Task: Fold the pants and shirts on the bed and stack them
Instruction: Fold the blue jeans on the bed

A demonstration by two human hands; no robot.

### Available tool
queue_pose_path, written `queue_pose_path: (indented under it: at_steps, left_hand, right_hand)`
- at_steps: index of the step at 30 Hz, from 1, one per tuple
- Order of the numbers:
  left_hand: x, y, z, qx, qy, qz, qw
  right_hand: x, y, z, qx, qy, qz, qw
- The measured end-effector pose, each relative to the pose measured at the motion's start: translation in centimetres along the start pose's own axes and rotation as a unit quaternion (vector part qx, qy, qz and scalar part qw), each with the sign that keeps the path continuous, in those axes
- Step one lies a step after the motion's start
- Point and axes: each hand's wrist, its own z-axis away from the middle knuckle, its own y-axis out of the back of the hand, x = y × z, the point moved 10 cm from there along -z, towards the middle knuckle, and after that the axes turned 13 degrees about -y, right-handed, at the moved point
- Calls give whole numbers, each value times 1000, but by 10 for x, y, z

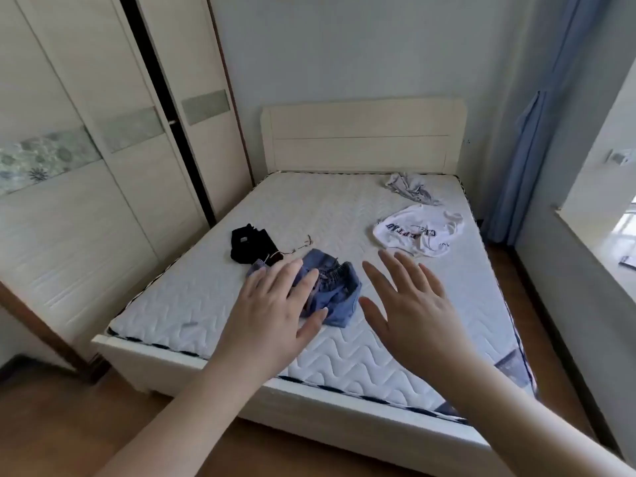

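A small bedroom with pale walls: a cream sliding-door wardrobe (103, 149) fills the left side, a blue curtain (537, 132) hangs at the right beside a window ledge (605, 235), and a wood floor (69, 425) lies below. Centre: the bed (206, 359), cream frame and headboard, carrying a bare white quilted mattress (309, 215).

Four garments lie unfolded on the mattress, well apart from one another except the two nearest me. Right of centre, a white shirt (418, 235) with dark lettering lies crumpled. Behind it, near the headboard, a grey garment (409, 187) lies bunched. Toward the left edge, a black garment (249, 247) with a thin cord trailing from it lies in a heap. Just in front of it, a pair of blue denim pants (335, 290) lies rumpled, elastic waistband uppermost.

My left hand (275, 315) is stretched forward, palm down, fingers straight and slightly spread, overlapping the left part of the denim pants in this view; whether it touches them I cannot tell. My right hand (409, 304) is raised just right of the pants, palm down, fingers spread wide, holding nothing.
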Motion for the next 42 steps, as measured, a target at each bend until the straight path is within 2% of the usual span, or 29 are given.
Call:
queue_pose_path:
  at_steps: [3,11,14,17,24,34,42]
  left_hand:
    - [-28,-27,-2,-20,19,17,999]
    - [-120,-71,-19,50,8,15,999]
    - [-147,-93,-28,37,-8,37,999]
    - [-169,-117,-39,12,-15,44,999]
    - [-184,-176,-80,-24,-45,72,996]
    - [-191,-272,-183,-88,-66,69,992]
    - [-218,-341,-241,-115,-45,58,991]
  right_hand:
    - [-22,-13,-21,13,13,-17,1000]
    - [-87,-59,-83,28,22,-21,999]
    - [-101,-68,-101,56,10,-33,998]
    - [-104,-83,-121,51,-12,-22,998]
    - [-90,-115,-163,51,-47,-7,998]
    - [-22,-189,-259,29,-79,-34,996]
    - [-2,-287,-344,-95,-48,-30,994]
